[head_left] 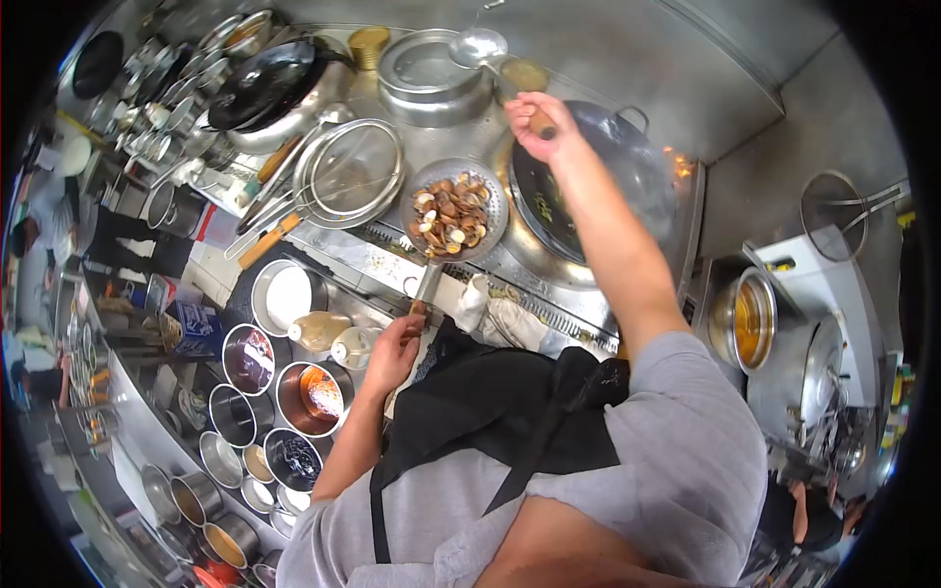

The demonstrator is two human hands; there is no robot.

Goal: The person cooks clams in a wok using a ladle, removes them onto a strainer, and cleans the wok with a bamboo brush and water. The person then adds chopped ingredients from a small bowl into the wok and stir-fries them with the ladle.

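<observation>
My right hand (537,125) is closed around the wooden handle of a metal ladle (477,47), raised over the far edge of a dark wok (630,162). The ladle's bowl tips toward a large lidded pot (434,90). A few green bits lie inside the wok, and small flames show at its right side. My left hand (394,351) is closed at the wooden handle end of a perforated skimmer (409,211). Brown clams (451,211) fill the skimmer, which rests on the stove top left of the wok.
Wire strainers (353,171) lie left of the skimmer. Pots of sauces (312,397) and two squeeze bottles (321,331) crowd the left. White cloths (505,318) lie on the stove's front edge. A pot of orange-brown liquid (753,318) stands right. Other people are at both sides.
</observation>
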